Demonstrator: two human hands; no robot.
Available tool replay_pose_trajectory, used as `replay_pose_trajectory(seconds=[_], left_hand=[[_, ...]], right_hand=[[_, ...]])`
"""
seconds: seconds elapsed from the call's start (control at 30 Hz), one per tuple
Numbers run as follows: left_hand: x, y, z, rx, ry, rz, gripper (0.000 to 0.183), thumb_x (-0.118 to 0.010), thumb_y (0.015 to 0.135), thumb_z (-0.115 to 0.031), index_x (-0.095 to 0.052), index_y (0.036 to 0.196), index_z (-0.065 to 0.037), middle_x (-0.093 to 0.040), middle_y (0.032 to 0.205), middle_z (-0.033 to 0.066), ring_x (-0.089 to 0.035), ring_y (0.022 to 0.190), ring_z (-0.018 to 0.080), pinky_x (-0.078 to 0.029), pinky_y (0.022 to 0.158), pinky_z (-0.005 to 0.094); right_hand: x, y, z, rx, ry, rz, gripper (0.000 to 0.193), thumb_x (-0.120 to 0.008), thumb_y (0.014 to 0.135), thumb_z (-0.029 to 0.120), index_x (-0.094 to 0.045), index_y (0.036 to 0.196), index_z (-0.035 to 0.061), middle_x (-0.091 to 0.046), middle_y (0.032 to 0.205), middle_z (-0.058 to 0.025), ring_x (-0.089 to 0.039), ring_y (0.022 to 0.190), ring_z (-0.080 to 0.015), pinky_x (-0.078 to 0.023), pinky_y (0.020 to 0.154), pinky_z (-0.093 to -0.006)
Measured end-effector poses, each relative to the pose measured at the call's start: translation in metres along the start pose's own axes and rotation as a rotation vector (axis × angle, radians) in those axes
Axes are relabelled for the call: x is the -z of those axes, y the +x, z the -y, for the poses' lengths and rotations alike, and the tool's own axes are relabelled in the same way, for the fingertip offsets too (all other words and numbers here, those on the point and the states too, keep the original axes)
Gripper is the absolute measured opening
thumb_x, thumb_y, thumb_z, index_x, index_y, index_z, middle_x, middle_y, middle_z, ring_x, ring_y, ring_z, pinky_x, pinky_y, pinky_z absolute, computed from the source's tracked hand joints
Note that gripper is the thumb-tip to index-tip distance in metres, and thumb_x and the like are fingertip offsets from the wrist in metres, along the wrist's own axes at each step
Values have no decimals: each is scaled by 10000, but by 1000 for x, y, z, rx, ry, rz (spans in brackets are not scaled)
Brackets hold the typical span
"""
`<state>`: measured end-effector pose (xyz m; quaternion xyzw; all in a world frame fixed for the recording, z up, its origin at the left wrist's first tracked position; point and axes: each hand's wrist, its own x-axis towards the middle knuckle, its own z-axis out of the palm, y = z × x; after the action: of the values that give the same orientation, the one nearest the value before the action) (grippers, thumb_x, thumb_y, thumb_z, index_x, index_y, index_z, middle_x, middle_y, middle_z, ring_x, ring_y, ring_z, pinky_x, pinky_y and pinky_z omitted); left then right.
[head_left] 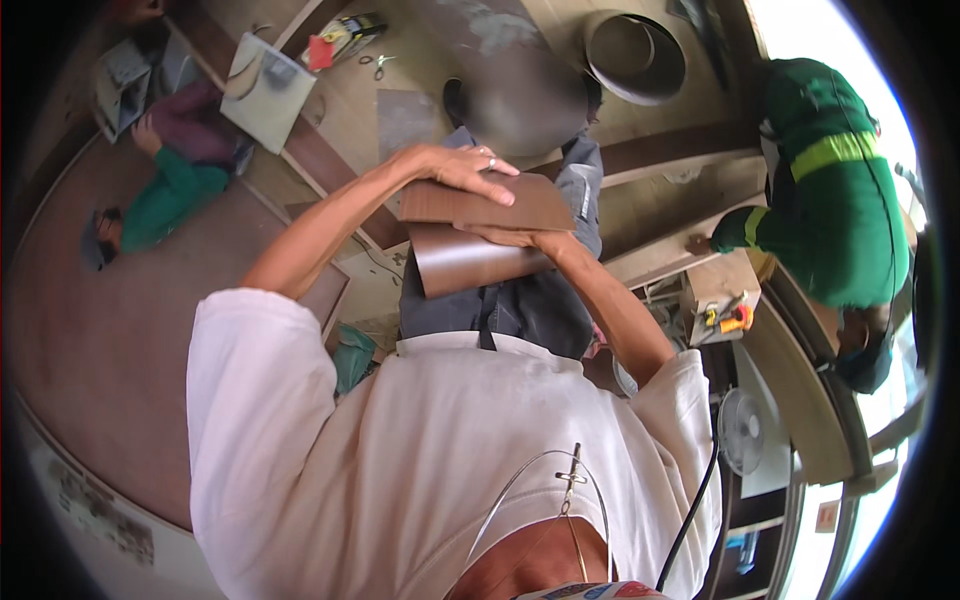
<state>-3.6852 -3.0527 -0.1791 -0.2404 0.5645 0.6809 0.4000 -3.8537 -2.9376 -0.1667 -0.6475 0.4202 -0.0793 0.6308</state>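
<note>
A brown wood-grain sheet (pixel 490 205), like laminate or veneer, is bent over on itself above my lap. Its lower layer curves out towards my waist with a glossy highlight. My left hand (pixel 462 170), wearing a ring, lies on the upper layer near its far left edge, thumb stretched across the surface and fingers extended. From the right, my right hand (pixel 520 237) reaches in at the near edge of the upper layer, between the two layers. It grips the sheet there, with its fingers partly covered.
At right, a co-worker in green (pixel 840 190) bends over long boards. A person in a green top (pixel 185 200) is at the brown panel (pixel 120 340) on the left. Scissors (pixel 379 65), a rolled sheet (pixel 650 60), a wooden box with tools (pixel 722 300) and a fan (pixel 740 430) stand around.
</note>
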Motion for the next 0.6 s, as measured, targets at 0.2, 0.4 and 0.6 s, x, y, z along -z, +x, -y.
replay_pose_trajectory(seconds=[0.2,0.4,0.6], left_hand=[[-21,-5,-17,-35,-70,-141,903,-615,831,-670,-364,1512,-131,-342,1507,227,-327,1413,370,-283,1163,441],[-20,-5,-26,45,-27,-197,883,-590,842,-681,-386,1504,-133,-369,1500,246,-353,1403,371,-291,1160,428],[-20,5,-12,82,-95,-206,907,-567,833,-716,-387,1504,-132,-366,1504,251,-348,1406,384,-301,1152,429]], right_hand=[[-6,-24,-7,-53,62,-135,603,-606,859,545,-623,1196,45,-612,1202,-218,-560,1151,-399,-429,968,-495],[-27,-30,0,-104,24,-305,619,-622,847,530,-602,1230,44,-598,1227,-223,-545,1174,-402,-414,992,-495],[-41,-19,-5,-131,22,-427,641,-638,834,514,-582,1265,42,-583,1252,-227,-530,1198,-405,-398,1017,-494]])
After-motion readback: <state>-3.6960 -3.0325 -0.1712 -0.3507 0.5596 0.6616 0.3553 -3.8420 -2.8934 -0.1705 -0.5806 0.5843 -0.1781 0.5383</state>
